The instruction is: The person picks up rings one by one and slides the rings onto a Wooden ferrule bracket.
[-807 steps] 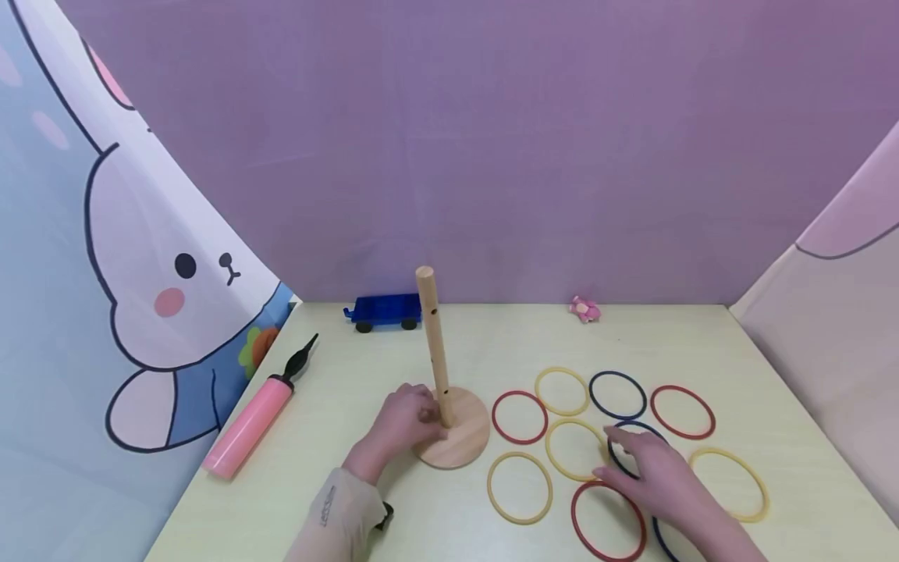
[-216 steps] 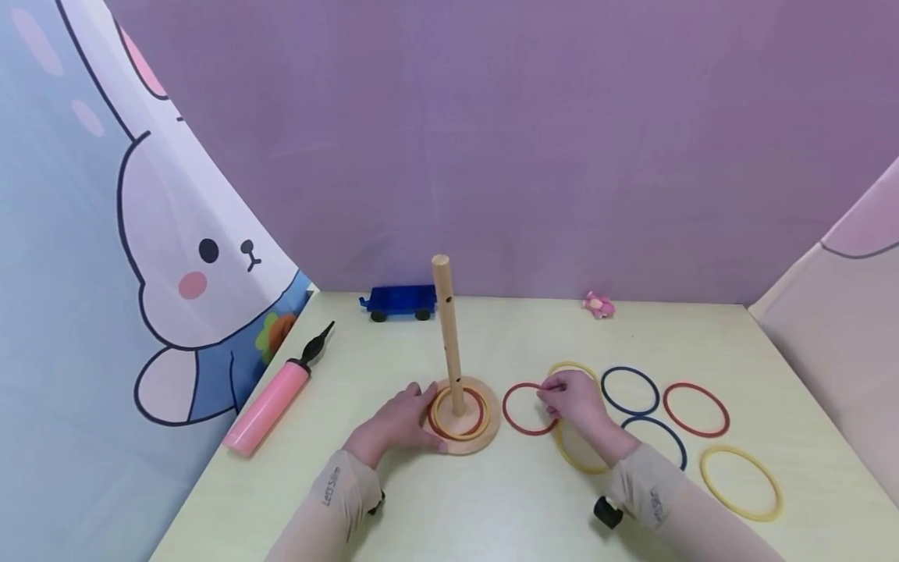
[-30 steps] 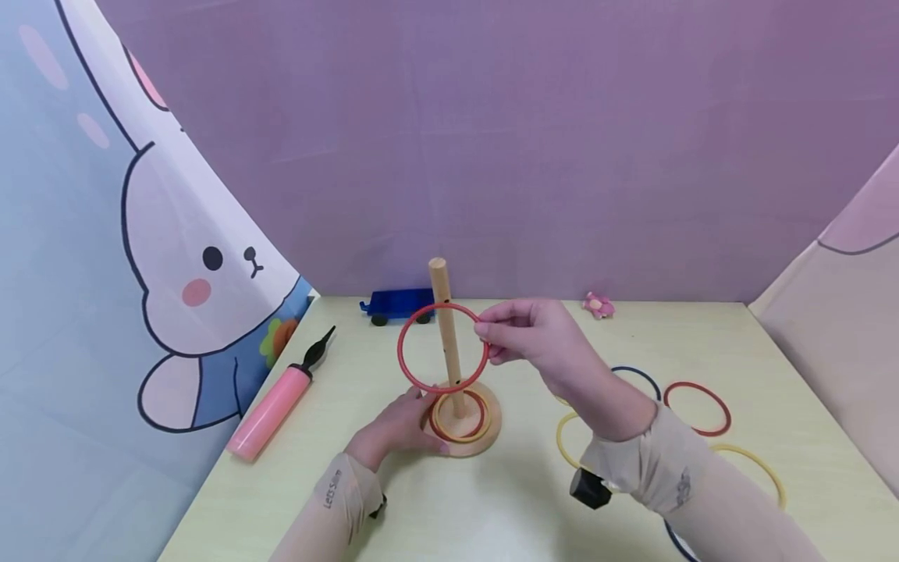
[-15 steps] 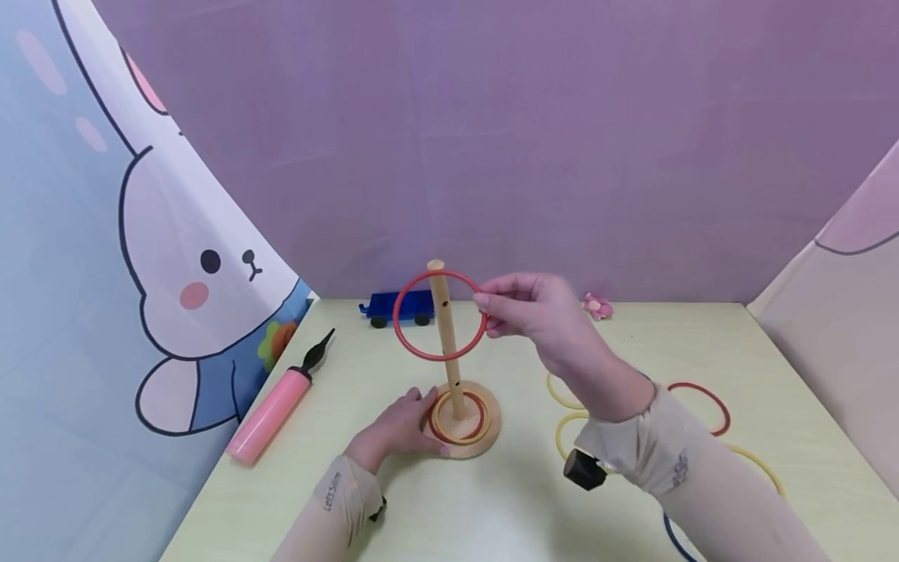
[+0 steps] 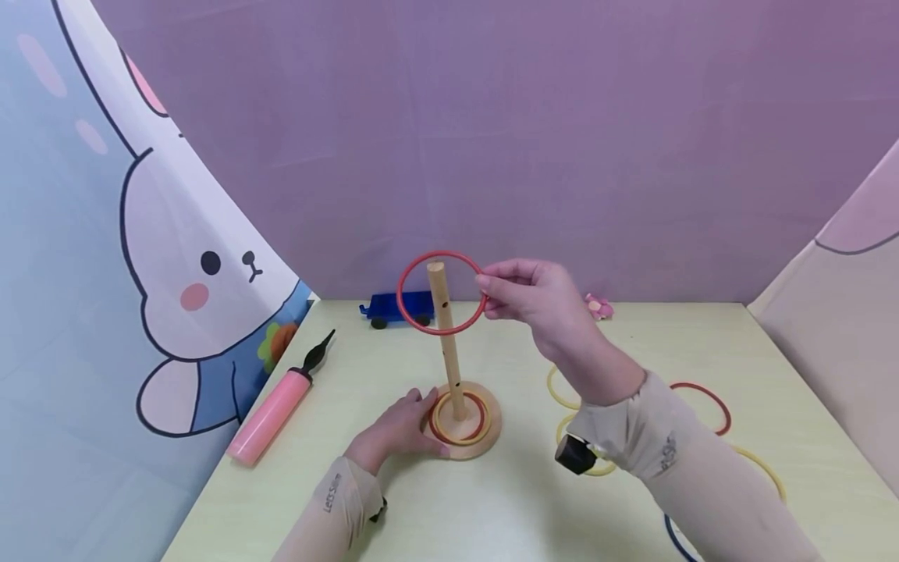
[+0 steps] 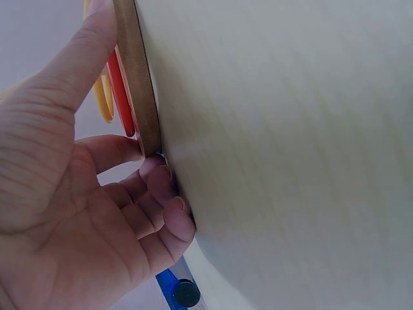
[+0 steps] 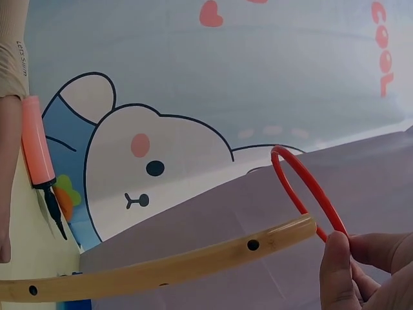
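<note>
My right hand [image 5: 537, 300] pinches the right side of a red ring [image 5: 442, 332] between thumb and fingers. The ring is tilted up, level with the top of the wooden post [image 5: 447, 343]. In the right wrist view the ring [image 7: 316, 187] stands just beside the post's end [image 7: 297, 226]. Low on the left, my left hand [image 5: 402, 425] grips the edge of the stand's round base [image 5: 495, 425], its thumb at the base's near side. The left wrist view shows its fingers curled at the base edge [image 6: 139, 84]. Another red ring [image 5: 488, 415] and a yellow ring [image 5: 460, 443] lie round the post's foot.
A pink pump [image 5: 270, 417] lies at the left. Behind the post are a blue toy wagon [image 5: 389, 307] and, farther right, a small pink toy [image 5: 599, 307]. Several loose rings, including a red one [image 5: 725, 415], lie partly hidden under the right arm.
Over the last second my right hand has raised the red ring along the post to its top. My left hand has stayed at the base. Earlier, this ring lay on the table.
</note>
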Available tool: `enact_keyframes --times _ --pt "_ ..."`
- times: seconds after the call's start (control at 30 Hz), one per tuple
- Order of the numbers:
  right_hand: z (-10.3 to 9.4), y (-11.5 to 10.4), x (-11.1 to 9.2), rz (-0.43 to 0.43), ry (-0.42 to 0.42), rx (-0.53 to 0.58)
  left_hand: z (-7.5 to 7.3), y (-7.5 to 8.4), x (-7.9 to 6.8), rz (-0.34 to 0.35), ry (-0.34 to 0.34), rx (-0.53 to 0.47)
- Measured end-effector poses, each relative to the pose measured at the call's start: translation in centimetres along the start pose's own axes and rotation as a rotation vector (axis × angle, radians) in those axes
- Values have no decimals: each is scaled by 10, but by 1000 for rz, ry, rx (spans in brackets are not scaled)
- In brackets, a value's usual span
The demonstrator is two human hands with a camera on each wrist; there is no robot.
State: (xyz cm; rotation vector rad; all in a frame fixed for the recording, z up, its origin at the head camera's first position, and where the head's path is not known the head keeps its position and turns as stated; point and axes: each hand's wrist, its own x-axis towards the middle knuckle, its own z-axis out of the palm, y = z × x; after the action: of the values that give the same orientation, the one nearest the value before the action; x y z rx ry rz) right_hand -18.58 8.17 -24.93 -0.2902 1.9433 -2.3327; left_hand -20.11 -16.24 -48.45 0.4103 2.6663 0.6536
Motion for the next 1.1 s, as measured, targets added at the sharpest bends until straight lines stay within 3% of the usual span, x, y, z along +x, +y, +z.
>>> enact_keyframes --times 0.33,1.1 --pt "-4 10 4 61 45 -10 -1 0 -1 15 4 17" --pt "-23 70 2 138 36 -6 -1 1 -2 10 -2 6"
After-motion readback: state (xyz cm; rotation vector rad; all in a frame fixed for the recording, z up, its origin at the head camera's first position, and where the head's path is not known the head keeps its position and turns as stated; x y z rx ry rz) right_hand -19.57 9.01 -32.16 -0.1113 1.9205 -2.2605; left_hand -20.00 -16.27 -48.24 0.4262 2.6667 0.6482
